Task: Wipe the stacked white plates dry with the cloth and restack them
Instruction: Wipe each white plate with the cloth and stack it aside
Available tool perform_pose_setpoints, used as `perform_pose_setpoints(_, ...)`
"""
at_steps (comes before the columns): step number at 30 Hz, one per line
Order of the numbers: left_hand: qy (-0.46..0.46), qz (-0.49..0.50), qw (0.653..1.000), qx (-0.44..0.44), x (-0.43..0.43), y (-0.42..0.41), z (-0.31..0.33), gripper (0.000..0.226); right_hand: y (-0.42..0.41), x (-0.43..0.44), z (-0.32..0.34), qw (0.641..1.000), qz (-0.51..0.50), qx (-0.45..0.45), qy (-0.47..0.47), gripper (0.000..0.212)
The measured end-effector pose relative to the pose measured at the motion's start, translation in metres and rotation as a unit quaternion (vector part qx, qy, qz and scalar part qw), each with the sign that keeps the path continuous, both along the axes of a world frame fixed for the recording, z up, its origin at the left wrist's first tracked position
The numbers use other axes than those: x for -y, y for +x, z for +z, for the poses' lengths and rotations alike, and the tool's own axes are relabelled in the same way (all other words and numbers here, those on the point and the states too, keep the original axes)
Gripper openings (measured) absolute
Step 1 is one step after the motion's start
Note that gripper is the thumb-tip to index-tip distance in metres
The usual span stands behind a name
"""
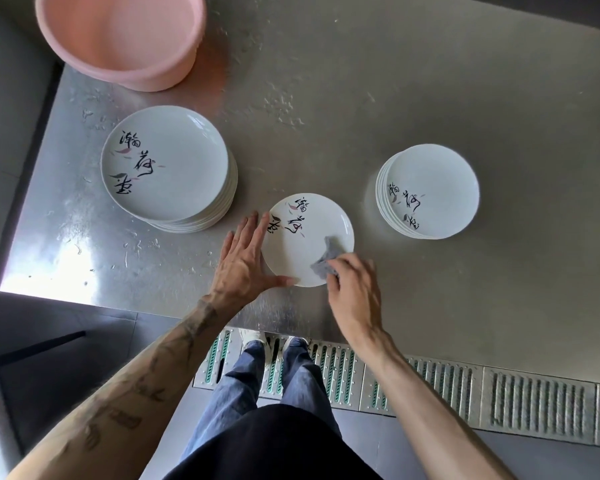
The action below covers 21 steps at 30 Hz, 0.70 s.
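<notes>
Forearms reach over the worktop. The left hand lies flat, fingers straight, against the plate; the right hand pinches the cloth on its near-right part. Stacks flank the plate. Hard wiping could skid it off the wet worktop.

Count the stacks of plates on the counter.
2: the left stack near the pink tub, the right stack by itself. A single plate lies between them.
</notes>
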<state>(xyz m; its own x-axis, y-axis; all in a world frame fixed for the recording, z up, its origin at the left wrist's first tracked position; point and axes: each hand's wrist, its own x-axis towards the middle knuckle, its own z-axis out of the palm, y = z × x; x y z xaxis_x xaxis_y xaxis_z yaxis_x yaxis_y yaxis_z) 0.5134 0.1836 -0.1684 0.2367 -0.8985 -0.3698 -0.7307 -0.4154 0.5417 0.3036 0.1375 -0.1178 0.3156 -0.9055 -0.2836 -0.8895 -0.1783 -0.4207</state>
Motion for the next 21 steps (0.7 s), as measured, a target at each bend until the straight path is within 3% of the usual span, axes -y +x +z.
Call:
perform_pose_setpoints(2,-0.004,0.001,1.0,0.0,-0.001,0.0,0.0,0.144,-0.003,0.006,0.0,1.0,-0.019,-0.012,-0.011,0.025)
perform_pose_setpoints(8,0.005,-0.008,1.0,0.012,0.001,0.0,0.004,0.146,0.006,-0.027,-0.003,0.997,0.076,0.024,0.011,0.027)
perform_pose_setpoints(14,0.007,-0.007,1.0,0.009,0.002,-0.003,0.01,0.144,-0.028,0.015,-0.009,0.994,0.084,0.064,-0.037,0.025)
perform_pose_setpoints(21,0.015,-0.052,0.996,0.065,0.003,-0.007,0.017,0.142,-0.032,0.049,-0.014,0.985,-0.031,0.173,-0.005,0.03)
